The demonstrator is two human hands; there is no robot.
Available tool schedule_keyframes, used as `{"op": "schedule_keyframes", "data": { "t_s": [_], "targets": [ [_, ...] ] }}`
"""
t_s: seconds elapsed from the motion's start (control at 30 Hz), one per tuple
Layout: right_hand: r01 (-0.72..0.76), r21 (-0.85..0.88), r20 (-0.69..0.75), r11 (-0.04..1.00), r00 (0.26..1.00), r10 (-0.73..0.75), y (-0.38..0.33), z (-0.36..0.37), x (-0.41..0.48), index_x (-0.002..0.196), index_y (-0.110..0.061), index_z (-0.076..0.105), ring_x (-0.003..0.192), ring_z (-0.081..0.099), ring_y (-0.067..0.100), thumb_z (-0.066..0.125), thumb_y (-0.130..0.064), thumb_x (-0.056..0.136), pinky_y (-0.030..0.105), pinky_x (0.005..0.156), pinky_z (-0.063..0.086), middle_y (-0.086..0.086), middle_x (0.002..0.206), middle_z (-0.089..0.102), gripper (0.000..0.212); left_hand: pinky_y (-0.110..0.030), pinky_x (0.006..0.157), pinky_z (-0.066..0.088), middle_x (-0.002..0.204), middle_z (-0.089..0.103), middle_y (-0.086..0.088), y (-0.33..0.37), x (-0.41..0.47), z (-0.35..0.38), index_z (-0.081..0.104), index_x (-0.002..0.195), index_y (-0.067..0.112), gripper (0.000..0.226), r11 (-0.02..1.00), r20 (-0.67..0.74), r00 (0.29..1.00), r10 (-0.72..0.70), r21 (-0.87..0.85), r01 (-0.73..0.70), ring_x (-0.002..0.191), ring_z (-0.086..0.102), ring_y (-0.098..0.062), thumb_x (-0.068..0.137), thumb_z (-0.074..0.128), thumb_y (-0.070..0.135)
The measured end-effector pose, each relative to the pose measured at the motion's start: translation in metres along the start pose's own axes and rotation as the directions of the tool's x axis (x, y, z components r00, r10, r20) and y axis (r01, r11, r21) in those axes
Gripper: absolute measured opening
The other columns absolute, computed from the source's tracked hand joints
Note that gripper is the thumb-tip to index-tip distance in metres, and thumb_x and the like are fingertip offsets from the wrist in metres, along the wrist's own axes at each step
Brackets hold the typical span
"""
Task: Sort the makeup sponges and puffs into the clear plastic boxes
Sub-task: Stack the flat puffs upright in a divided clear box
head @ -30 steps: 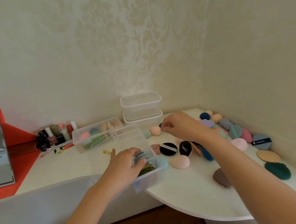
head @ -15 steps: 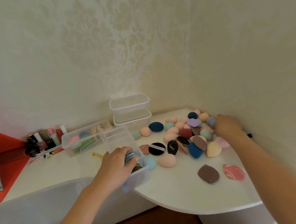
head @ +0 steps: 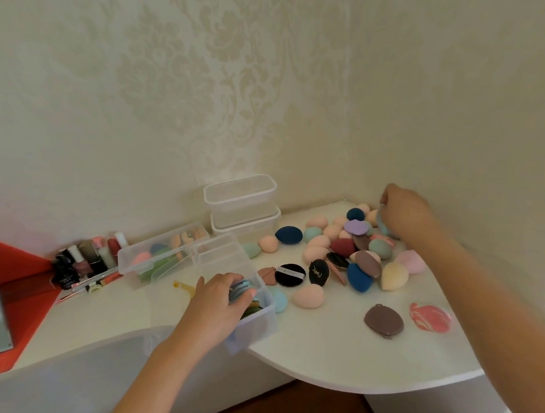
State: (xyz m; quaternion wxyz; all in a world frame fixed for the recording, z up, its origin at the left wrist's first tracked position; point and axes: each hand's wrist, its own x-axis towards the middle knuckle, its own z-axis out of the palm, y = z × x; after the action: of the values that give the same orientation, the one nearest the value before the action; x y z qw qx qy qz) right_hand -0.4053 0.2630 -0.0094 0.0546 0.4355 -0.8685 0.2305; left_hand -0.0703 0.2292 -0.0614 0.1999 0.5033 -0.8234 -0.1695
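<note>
Many coloured makeup sponges and flat puffs lie in a heap (head: 346, 250) on the white table (head: 320, 355). My left hand (head: 218, 304) rests in the near clear box (head: 261, 317), fingers pressing on a stack of round puffs (head: 242, 291) inside. My right hand (head: 404, 213) is raised over the far right of the heap near the wall, pinching a light blue puff (head: 382, 224). A second clear box (head: 160, 253) behind holds several sponges. A brown puff (head: 384, 321) and a pink marbled puff (head: 430, 317) lie apart at the front.
Two empty clear boxes (head: 242, 204) are stacked against the back wall. Nail polish bottles and cosmetics (head: 84, 257) stand at the left beside a red stand (head: 20, 289). The table's curved front edge (head: 353, 388) lies close to the near box. Walls close off the back and right.
My right hand has swung from the middle of the heap to its far right side and lifted with a light blue puff. My left hand stays in the near box.
</note>
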Motion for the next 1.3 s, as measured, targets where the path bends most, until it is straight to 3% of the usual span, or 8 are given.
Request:
{"op": "schedule_keyframes", "data": {
  "t_s": [0.17, 0.37, 0.5, 0.67, 0.8, 0.93, 1.07, 1.3],
  "targets": [
    [0.201, 0.348, 0.081, 0.916, 0.967, -0.243, -0.058, -0.023, -0.02, 0.087, -0.011, 0.067, 0.057, 0.045, 0.016, 0.036, 0.005, 0.087, 0.02, 0.046, 0.031, 0.006, 0.085, 0.057, 0.035, -0.036, 0.114, 0.016, 0.118, 0.05, 0.005, -0.004, 0.001, 0.001, 0.051, 0.125, 0.032, 0.039, 0.999, -0.026, 1.0, 0.008, 0.037, -0.008, 0.121, 0.04, -0.016, 0.09, 0.047, 0.05],
    [0.242, 0.622, 0.317, 0.745, 0.792, -0.522, -0.113, -0.022, -0.051, 0.102, -0.022, 0.068, 0.088, 0.062, 0.018, 0.054, 0.009, 0.082, 0.023, 0.078, 0.051, 0.005, 0.103, 0.067, 0.039, -0.042, 0.11, 0.018, 0.118, 0.056, 0.005, -0.002, 0.0, 0.001, 0.047, 0.127, 0.032, 0.043, 0.989, -0.028, 1.0, -0.005, 0.149, 0.009, 0.116, 0.045, -0.017, 0.091, 0.041, 0.054],
    [0.306, 0.657, 0.322, 0.689, 0.712, -0.624, -0.139, -0.002, -0.064, 0.104, -0.014, 0.071, 0.068, 0.06, 0.011, 0.065, -0.004, 0.084, 0.02, 0.071, 0.05, -0.002, 0.08, 0.067, 0.024, -0.039, 0.113, 0.017, 0.121, 0.057, 0.007, -0.001, 0.0, 0.002, 0.051, 0.124, 0.022, 0.047, 0.993, -0.061, 0.998, -0.025, 0.114, 0.031, 0.117, 0.044, -0.015, 0.089, 0.046, 0.054],
    [0.469, 0.506, 0.329, 0.724, 0.671, -0.665, -0.166, 0.027, -0.078, 0.059, -0.007, 0.055, 0.051, 0.029, 0.015, 0.066, -0.029, 0.087, 0.028, 0.052, 0.025, 0.004, 0.053, 0.036, 0.037, -0.038, 0.113, 0.017, 0.119, 0.058, 0.008, -0.003, 0.0, 0.002, 0.054, 0.121, 0.024, 0.044, 0.996, -0.074, 0.997, -0.008, 0.091, 0.015, 0.115, 0.045, -0.013, 0.089, 0.048, 0.054],
    [0.612, 0.32, 0.334, 0.723, 0.641, -0.691, -0.177, 0.036, -0.083, 0.089, -0.012, 0.076, 0.05, 0.038, 0.013, 0.065, -0.031, 0.085, 0.026, 0.052, 0.032, 0.0, 0.055, 0.049, 0.022, -0.039, 0.111, 0.021, 0.118, 0.058, 0.008, -0.004, -0.002, 0.001, 0.053, 0.122, 0.027, 0.043, 0.997, -0.071, 0.997, 0.001, 0.082, 0.005, 0.114, 0.045, -0.013, 0.089, 0.048, 0.053],
    [0.723, 0.125, 0.367, 0.679, 0.602, -0.709, -0.183, 0.043, -0.085, 0.08, -0.011, 0.073, 0.063, 0.055, 0.021, 0.062, -0.028, 0.085, 0.025, 0.049, 0.033, 0.003, 0.063, 0.06, 0.021, -0.036, 0.105, 0.029, 0.113, 0.055, 0.006, -0.006, -0.003, 0.0, 0.054, 0.119, 0.029, 0.04, 0.998, -0.081, 0.996, 0.026, 0.066, -0.02, 0.107, 0.045, -0.014, 0.087, 0.049, 0.054],
    [0.784, -0.033, 0.511, 0.62, 0.546, -0.664, -0.187, 0.052, -0.09, 0.058, -0.016, 0.046, 0.054, 0.042, 0.016, 0.047, -0.014, 0.093, 0.025, 0.052, 0.029, -0.001, 0.056, 0.043, 0.035, -0.028, 0.095, 0.039, 0.109, 0.041, 0.005, -0.008, -0.005, 0.004, 0.054, 0.121, 0.026, 0.046, 0.999, -0.123, 0.992, 0.035, -0.001, -0.036, 0.106, 0.043, -0.013, 0.085, 0.054, 0.053],
    [0.751, 0.002, 0.709, 0.661, 0.465, -0.53, -0.19, 0.05, -0.088, 0.082, -0.007, 0.055, 0.053, 0.035, 0.013, 0.04, -0.002, 0.092, 0.022, 0.049, 0.027, 0.001, 0.061, 0.042, 0.018, -0.024, 0.095, 0.037, 0.117, 0.042, 0.004, -0.005, -0.007, 0.002, 0.052, 0.118, 0.024, 0.042, 0.996, -0.099, 0.992, 0.075, 0.05, -0.071, 0.11, 0.039, -0.012, 0.086, 0.054, 0.051]
  ]
}}
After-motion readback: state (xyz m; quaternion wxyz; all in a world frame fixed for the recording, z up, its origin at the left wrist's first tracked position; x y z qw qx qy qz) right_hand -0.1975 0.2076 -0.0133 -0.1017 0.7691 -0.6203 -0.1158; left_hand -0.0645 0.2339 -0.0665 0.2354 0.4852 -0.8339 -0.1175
